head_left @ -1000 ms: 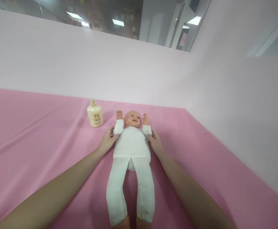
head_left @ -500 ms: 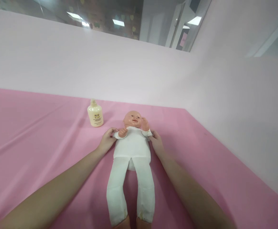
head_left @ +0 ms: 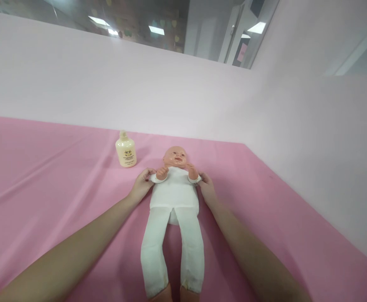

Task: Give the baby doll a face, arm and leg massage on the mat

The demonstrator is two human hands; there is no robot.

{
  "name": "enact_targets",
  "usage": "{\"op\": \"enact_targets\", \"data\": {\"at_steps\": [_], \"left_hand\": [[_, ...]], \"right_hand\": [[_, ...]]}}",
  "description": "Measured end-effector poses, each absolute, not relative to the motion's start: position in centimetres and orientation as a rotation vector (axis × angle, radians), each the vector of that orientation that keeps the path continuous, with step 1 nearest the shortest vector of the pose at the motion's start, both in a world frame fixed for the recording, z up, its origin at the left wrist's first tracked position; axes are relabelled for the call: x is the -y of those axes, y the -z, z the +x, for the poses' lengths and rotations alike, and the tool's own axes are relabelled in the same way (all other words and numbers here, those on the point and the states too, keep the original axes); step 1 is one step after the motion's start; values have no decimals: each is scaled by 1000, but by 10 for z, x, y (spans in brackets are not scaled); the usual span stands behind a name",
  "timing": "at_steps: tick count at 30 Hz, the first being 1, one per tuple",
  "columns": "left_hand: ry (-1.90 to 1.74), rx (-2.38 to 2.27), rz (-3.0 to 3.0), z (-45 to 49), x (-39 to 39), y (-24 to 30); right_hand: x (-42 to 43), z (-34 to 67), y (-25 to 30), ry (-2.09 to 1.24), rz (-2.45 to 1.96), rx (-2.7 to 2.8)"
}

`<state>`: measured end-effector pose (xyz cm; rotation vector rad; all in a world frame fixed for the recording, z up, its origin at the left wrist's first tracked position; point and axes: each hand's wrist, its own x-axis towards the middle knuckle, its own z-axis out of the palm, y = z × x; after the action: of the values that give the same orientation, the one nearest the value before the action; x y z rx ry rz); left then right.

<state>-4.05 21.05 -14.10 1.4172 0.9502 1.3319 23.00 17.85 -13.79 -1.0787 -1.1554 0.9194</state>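
A baby doll (head_left: 174,191) with white cloth torso, arms and legs lies face up, its feet toward me. My left hand (head_left: 143,183) is closed on the doll's arm at the left of the picture, near the white cuff. On the other side, my right hand (head_left: 206,186) grips the other arm, its fingers partly hidden behind the sleeve. Both of the doll's hands are bent up over its chest, below the chin. Past my left hand stands a pale yellow pump bottle (head_left: 126,152) with a dark printed label.
A pink sheet (head_left: 60,176) with creases at the left covers the surface under the doll. White walls (head_left: 123,84) rise behind it and to the right. A window (head_left: 158,25) with light reflections is set high in the back wall.
The doll's hand on the right has come down from beside its cheek to its upper chest, with my right hand still on that arm. My left hand has barely moved.
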Motion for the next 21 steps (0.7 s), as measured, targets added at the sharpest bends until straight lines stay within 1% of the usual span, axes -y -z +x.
{"op": "enact_targets", "data": {"at_steps": [5,9,21], "left_hand": [[-1267,-982,1409,-41,-209,139],[-1281,-1021,1451,-41,-209,138],[-1269,-1014,1474,-40,-212,143]], "right_hand": [[-174,229,130,-883,-1165,1198],[-171,227,124,-866,-1226,1216],[-169,226,123,-857,-1246,1225]]}}
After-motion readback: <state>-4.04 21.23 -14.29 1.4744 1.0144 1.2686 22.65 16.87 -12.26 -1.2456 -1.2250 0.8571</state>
